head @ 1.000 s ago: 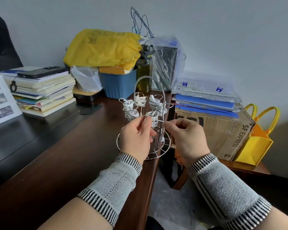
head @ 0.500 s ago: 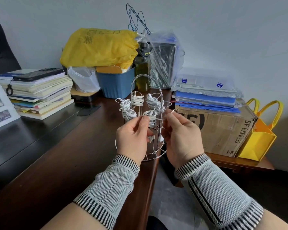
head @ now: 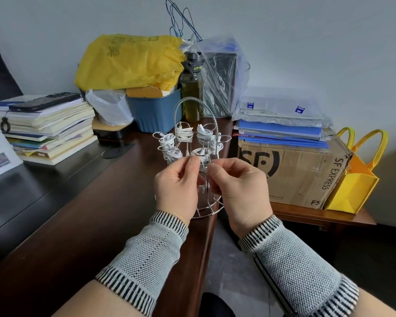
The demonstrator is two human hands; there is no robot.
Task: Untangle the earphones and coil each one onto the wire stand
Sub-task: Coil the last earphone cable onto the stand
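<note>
Right hand (head: 240, 188) nearer, stand base (head: 206, 211) half-hidden

Brightness: even, soft daylight; wall (head: 306, 42) pale and evenly lit.
Source: cannot be fixed; no lamp or window shows.
Shadows: faint and diffuse; dark zone under the bench (head: 55, 225) at lower right.
Glare: dull sheen on the bench's dark left part; small highlights on the clear plastic bag (head: 224, 72) and the wire stand (head: 212, 208).
Blur: slight softness on both sleeves at the bottom edge; centre sharp.
Distortion: wide-angle bowing, forearms stretched at the bottom corners.
</note>
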